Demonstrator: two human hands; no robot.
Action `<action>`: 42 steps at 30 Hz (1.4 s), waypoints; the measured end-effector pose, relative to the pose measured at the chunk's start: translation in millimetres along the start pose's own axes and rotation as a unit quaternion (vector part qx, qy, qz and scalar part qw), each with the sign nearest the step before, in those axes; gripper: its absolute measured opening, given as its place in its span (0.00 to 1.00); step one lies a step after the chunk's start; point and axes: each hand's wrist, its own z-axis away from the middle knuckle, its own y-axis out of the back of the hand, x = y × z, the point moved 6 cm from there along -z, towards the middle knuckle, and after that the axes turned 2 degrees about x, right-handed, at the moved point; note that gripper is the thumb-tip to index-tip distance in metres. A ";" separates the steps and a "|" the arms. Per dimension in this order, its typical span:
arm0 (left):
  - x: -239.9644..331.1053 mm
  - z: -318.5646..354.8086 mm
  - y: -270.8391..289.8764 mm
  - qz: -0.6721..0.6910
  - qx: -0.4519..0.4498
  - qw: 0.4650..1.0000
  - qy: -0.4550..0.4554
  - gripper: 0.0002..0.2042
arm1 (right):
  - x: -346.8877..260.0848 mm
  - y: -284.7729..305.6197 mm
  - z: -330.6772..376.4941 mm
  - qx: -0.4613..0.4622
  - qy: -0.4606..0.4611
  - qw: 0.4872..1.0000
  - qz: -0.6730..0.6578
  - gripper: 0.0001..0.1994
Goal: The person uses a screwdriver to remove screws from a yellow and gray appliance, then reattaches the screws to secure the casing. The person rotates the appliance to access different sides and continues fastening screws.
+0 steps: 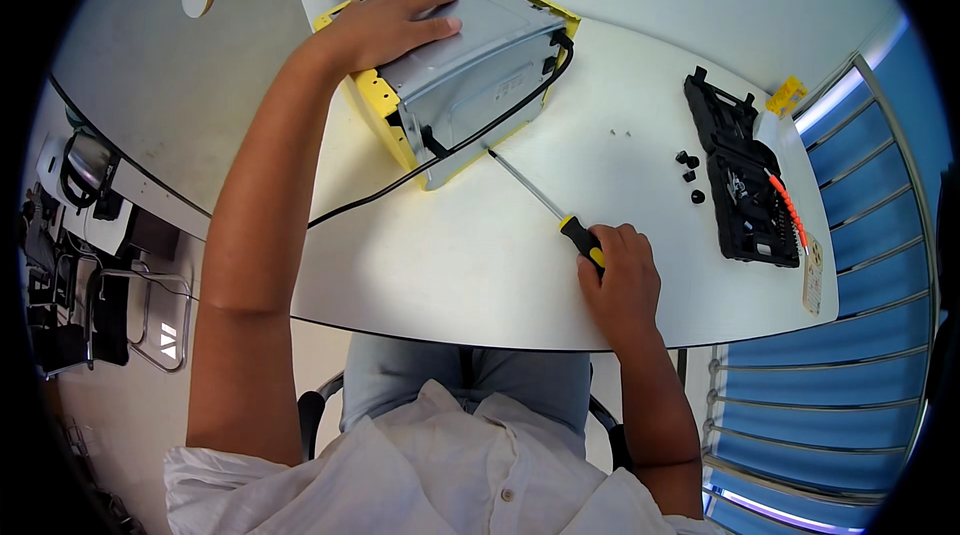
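A yellow appliance [470, 65] lies on its side on the white table [440, 265], its grey metal underside facing me. My left hand [385, 25] rests flat on top of it, fingers spread, holding nothing. My right hand [622, 275] grips the black-and-yellow handle of a long screwdriver [540, 197]. The screwdriver's tip touches the lower edge of the appliance's underside. A black power cord [400, 185] runs from the appliance across the table toward the left edge.
An open black tool case [735, 175] with an orange-handled tool lies at the right. Three small black feet [690, 175] and two tiny screws [620, 133] sit between it and the appliance. A blue metal railing [860, 235] borders the right side.
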 end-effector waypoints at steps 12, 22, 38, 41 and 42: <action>-1.6 1.1 0.5 0.023 0.029 0.999 0.017 0.32 | 0.5 0.2 -0.9 0.007 0.000 1.000 -0.001 0.17; -3.4 0.4 -1.5 0.037 0.024 0.998 0.034 0.32 | -0.2 0.8 -0.4 0.018 0.013 1.000 -0.001 0.17; -2.7 1.3 -1.1 0.041 0.030 0.998 0.035 0.32 | 2.7 2.9 -3.6 -0.001 0.006 1.000 -0.009 0.17; -2.8 1.1 -1.9 0.047 0.030 0.998 0.038 0.32 | 3.3 1.8 -3.6 -0.004 0.002 1.000 -0.009 0.17; -2.6 1.2 -2.1 0.050 0.030 0.998 0.039 0.32 | 3.8 1.4 -3.7 -0.005 0.001 1.000 -0.010 0.16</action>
